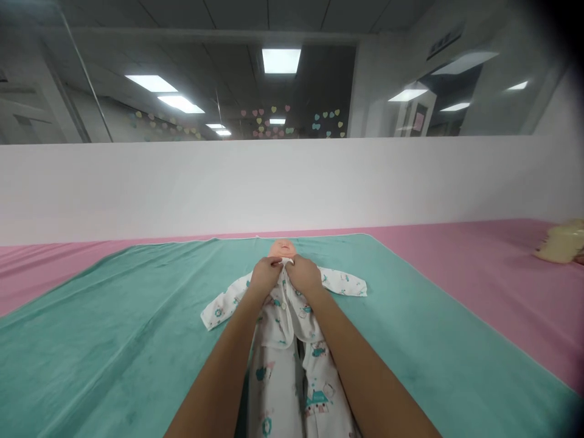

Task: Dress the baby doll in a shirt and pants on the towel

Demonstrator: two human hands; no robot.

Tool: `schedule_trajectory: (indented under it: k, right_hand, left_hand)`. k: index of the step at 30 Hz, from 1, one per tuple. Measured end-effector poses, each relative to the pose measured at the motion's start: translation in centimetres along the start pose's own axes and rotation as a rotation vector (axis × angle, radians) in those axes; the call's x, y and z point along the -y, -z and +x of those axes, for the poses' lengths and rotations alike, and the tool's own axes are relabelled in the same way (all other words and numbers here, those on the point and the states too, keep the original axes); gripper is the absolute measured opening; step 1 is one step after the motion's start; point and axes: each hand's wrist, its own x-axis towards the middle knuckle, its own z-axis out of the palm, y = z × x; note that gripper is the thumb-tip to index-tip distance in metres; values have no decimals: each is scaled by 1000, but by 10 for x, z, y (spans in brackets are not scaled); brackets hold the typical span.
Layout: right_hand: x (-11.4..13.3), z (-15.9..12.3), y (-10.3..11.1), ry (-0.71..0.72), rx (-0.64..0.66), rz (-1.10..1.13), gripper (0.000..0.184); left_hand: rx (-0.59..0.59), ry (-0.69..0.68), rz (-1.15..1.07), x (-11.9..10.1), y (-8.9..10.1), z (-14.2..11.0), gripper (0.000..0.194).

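A baby doll (pixel 283 248) has been laid on its back on a green towel (pixel 114 353), with its head pointing away. It is dressed in a white sleepsuit (pixel 278 371) with small green animals printed on it. The top of the suit is held at the doll's neck by the left hand (pixel 267 275) and the right hand (pixel 305 274). Each grip is pinched on the cloth, and the two hands are almost touching. The sleeves (pixel 344 281) are spread flat to each side. A small button (pixel 283 306) can be seen just below the hands. The towel is spread on a pink padded top (pixel 479 267). A pale yellow bundle (pixel 562 242) is placed near the far right edge, well apart from the hands.
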Motion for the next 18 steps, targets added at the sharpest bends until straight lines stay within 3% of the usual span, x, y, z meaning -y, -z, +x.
schedule_trajectory:
  k: [4,9,18]
  right_hand:
    - [-7,3,-3,20,-59,144,22]
    - [-12,6,-4,71,-109,414,19]
    - [-20,10,-4,49,43,901,28]
  left_hand:
    - [61,-8,-76,5,5,-5,21]
    - [16,12,-163,2,5,-4,18]
    - [-139,68,-331,-8,-8,0,25]
